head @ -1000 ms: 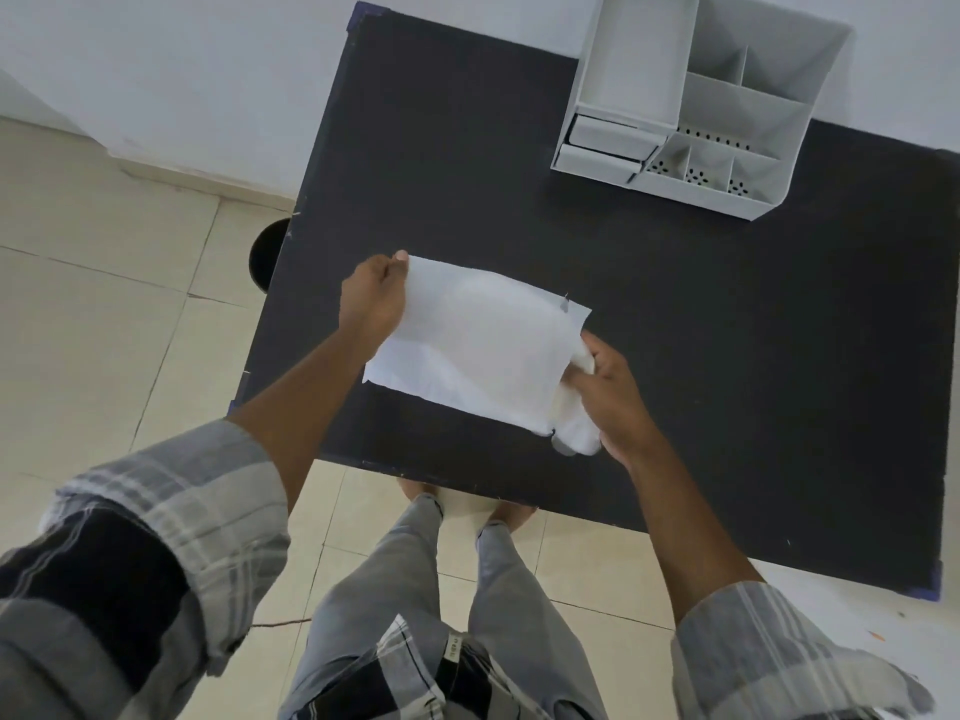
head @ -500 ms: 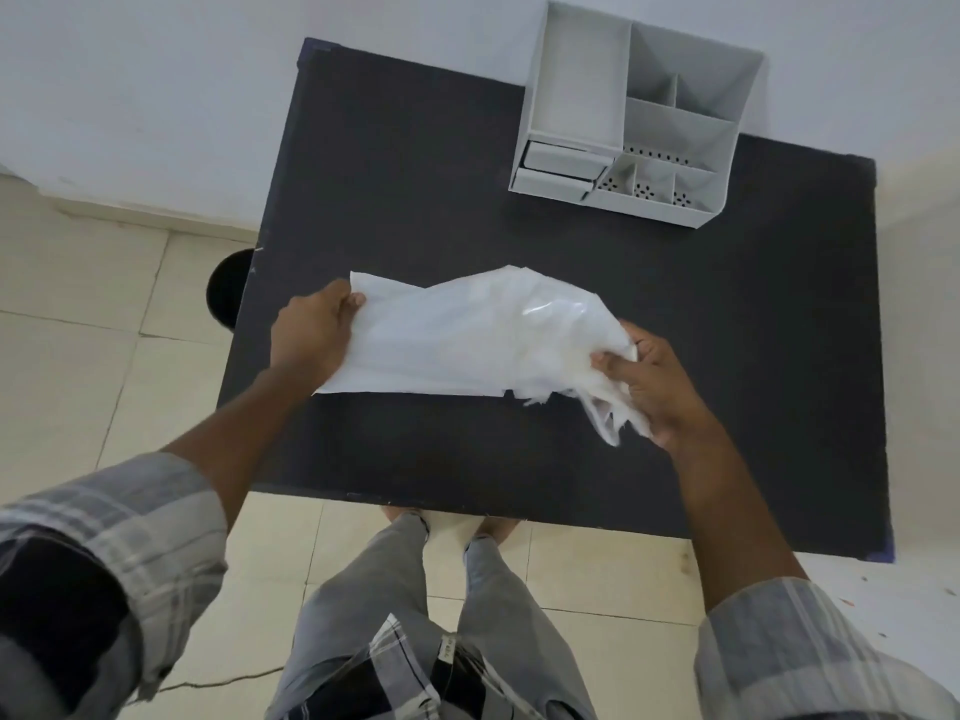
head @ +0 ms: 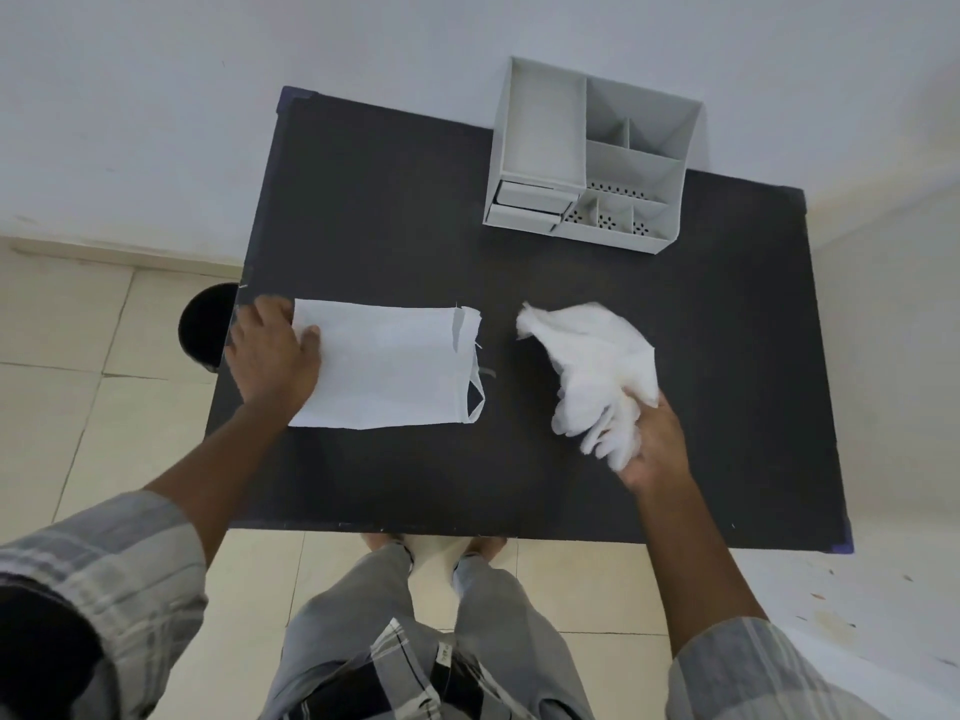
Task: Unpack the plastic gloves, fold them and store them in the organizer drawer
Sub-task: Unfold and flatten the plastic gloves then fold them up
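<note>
A flat white packet lies on the black table, its torn open end facing right. My left hand rests flat on the packet's left edge, pinning it down. A crumpled bunch of thin white plastic gloves is out of the packet, to its right. My right hand grips the bunch at its lower end, near the table surface. The grey organizer stands at the table's far edge, with its small drawer at the front left, slightly pulled out.
A dark round bin sits on the tiled floor beside the table's left edge. The white wall runs behind the organizer. My legs and feet stand at the table's near edge.
My right hand pulled the bunch of gloves out of the packet and carried it to the right. The packet now lies flat on the table under my left hand.
</note>
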